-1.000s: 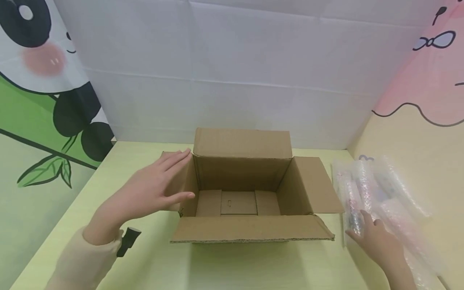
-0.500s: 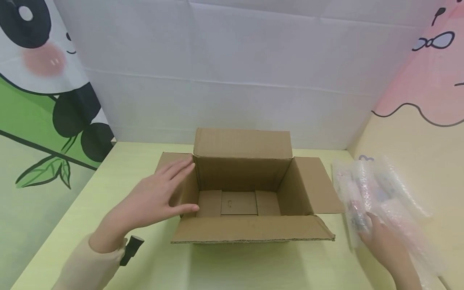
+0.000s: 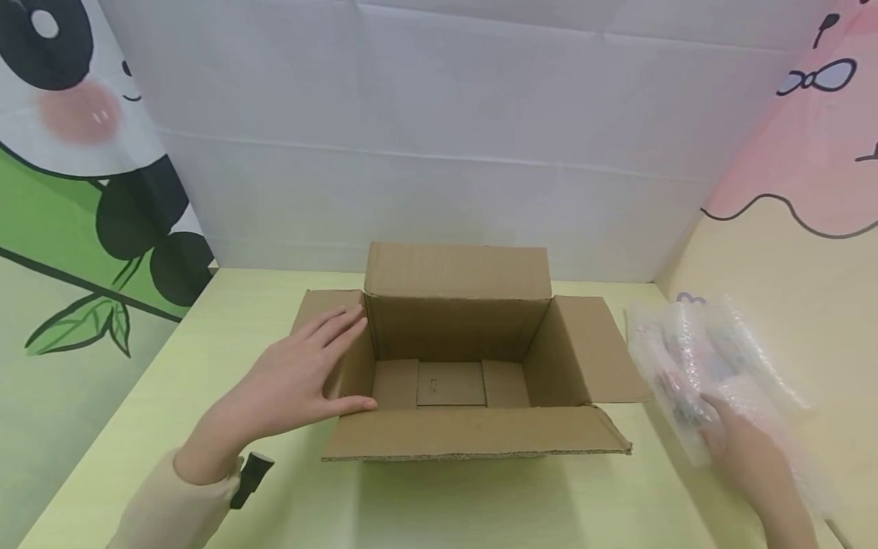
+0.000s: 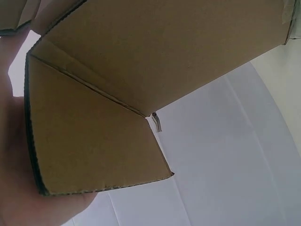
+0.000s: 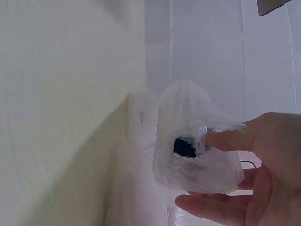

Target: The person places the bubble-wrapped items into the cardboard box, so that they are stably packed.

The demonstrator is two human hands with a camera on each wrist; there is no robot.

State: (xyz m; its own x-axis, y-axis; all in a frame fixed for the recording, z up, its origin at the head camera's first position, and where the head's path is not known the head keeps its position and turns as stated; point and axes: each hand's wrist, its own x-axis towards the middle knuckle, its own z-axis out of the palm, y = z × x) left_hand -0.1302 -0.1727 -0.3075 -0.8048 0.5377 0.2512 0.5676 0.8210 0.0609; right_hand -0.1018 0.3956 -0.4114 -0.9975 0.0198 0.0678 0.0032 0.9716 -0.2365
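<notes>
An open cardboard box (image 3: 449, 328) stands in the middle of the table, its flaps folded outward and its inside bare. Over its left flap (image 3: 322, 303) lies my left hand (image 3: 291, 385), fingers extended and thumb reaching toward the front left corner. The left wrist view shows the flap's cardboard (image 4: 94, 132) in front of part of that hand. At the right, my right hand (image 3: 751, 457) grips a bubble-wrapped bundle (image 3: 679, 396) by its near end. Something dark shows inside the wrap (image 5: 188, 165) in the right wrist view, with thumb and fingers on either side.
More bubble-wrapped packages (image 3: 754, 351) lie right of the box, beside and beyond the held bundle. The box's right flap (image 3: 604, 347) sticks out toward them. A white backdrop (image 3: 446, 152) rises behind the pale yellow table (image 3: 274, 503).
My right hand has closed on a bubble-wrapped bundle and shifted a little to the right, and the bundle has tilted. My left hand has slid slightly down along the box's left side.
</notes>
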